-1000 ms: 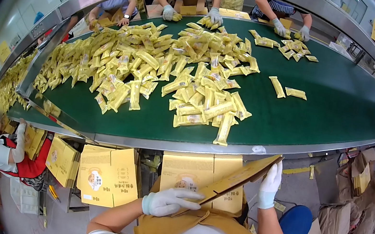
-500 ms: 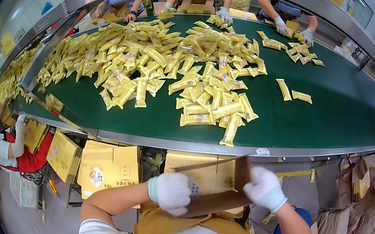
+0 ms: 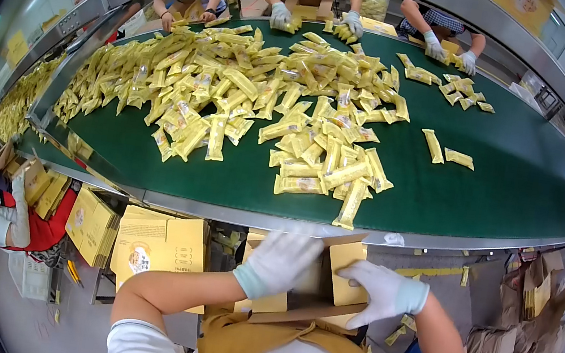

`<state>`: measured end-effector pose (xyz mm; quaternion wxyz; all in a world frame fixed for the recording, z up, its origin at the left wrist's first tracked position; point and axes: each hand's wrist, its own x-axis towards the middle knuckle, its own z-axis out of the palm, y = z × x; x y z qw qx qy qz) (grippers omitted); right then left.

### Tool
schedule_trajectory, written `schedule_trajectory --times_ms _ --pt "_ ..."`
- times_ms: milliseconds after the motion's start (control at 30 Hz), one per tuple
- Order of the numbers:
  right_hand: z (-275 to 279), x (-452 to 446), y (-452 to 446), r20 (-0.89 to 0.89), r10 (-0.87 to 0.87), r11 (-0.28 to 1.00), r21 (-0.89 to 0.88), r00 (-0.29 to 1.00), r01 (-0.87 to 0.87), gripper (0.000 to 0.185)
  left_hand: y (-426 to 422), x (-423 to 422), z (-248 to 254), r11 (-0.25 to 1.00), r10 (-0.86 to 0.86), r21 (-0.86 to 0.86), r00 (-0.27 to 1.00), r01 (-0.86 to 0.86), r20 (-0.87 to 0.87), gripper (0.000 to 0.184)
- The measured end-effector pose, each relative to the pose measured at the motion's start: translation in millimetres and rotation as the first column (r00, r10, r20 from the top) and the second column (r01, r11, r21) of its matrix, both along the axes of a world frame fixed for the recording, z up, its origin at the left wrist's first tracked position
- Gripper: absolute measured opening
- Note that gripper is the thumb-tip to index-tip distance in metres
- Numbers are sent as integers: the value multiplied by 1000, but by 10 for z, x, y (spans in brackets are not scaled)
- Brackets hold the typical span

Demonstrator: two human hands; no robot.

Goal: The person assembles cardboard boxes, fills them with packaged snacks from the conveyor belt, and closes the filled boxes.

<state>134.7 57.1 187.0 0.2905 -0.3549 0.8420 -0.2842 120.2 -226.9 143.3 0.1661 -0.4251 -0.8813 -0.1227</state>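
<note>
Far left I see flat cartons [image 3: 179, 235] stacked just below the near edge of the belt [image 3: 521, 190]. Next comes the left hand [image 3: 285, 259], blurred; since half a second ago it has moved from the near left of the box [image 3: 342, 288] up over its far left part, and I cannot tell whether it grips anything. The box, now showing a yellow panel, lies between both hands. The right hand [image 3: 382, 291], shifted leftward, holds the box's right side, fingers curled on that panel.
</note>
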Motion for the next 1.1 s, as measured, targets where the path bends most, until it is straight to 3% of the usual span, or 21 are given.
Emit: schedule_trajectory --times_ms 33,67,100,133,167,200,233,300,333,367,500,600,633,700,767,833,867,900,967,1000,1100 --pt "-50 51 -9 -14 -143 988 -64 990 142 106 -14 -1 22 988 148 38 989 -149 22 68" --pt "-120 131 -17 -17 -283 952 -129 959 279 108 -48 -31 14 993 111 36 991 -114 76 64" --pt "-186 199 -22 -11 -419 892 -192 908 410 111 -40 -51 87 991 122 13 952 -131 281 63" --pt "-264 241 -71 -211 -526 850 -140 824 508 115 -30 -53 252 990 129 -13 871 -139 475 62" --pt "-468 298 -95 -216 -593 805 -166 776 569 114 -15 -48 443 989 134 -43 747 -140 651 60" --pt "-733 348 -109 -221 -654 756 -190 723 626 114 42 -79 695 983 177 -130 521 -126 835 59" --pt "-835 350 -143 -229 -710 704 -218 666 676 113 51 -63 596 995 102 -72 615 -74 782 63" --pt "-1011 359 -269 -37 -789 607 -198 613 770 114 54 59 288 999 -52 25 770 47 636 71" --pt "-1140 344 -301 73 -810 549 -255 582 796 115 122 153 256 985 81 -169 808 23 584 93" --pt "-1216 340 -318 184 -815 485 -304 550 820 117 157 194 247 973 97 -229 838 33 537 97" --pt "-1140 356 -224 218 -712 596 -314 667 739 100 182 251 287 927 117 -368 882 68 457 109" --pt "-1130 269 45 762 -302 222 -528 573 820 74 48 152 368 972 93 -235 877 23 471 109" --pt "-1181 263 103 815 -397 28 -448 421 894 58 -56 99 406 986 81 -166 876 -1 475 109" --pt "-1336 289 240 634 -710 -47 -476 306 878 53 -243 -7 519 992 57 65 828 -111 558 113" --pt "-1405 345 219 481 -817 62 -477 319 877 53 -391 -139 316 886 -88 425 830 -188 551 114" --pt "-1245 395 -23 449 -808 129 -494 380 860 55 -376 -148 186 660 -418 649 532 -378 736 108" --pt "-1853 454 240 -5 -830 483 -507 558 714 60 -275 -68 81 502 -614 708 372 -496 696 107" --pt "-1828 490 34 410 -766 180 -603 495 777 60 -237 19 -71 342 -784 703 223 -623 580 105" --pt "-1106 490 -180 269 -846 211 -622 460 754 64 -313 222 -610 437 -847 551 -117 -711 519 89" --pt "-829 545 -183 139 -878 325 -532 458 782 66 -333 320 -733 475 -850 486 -240 -733 468 81" --pt "-560 669 -196 -59 -857 508 -277 513 816 73 -248 644 -1153 339 -909 407 -183 -848 374 78"
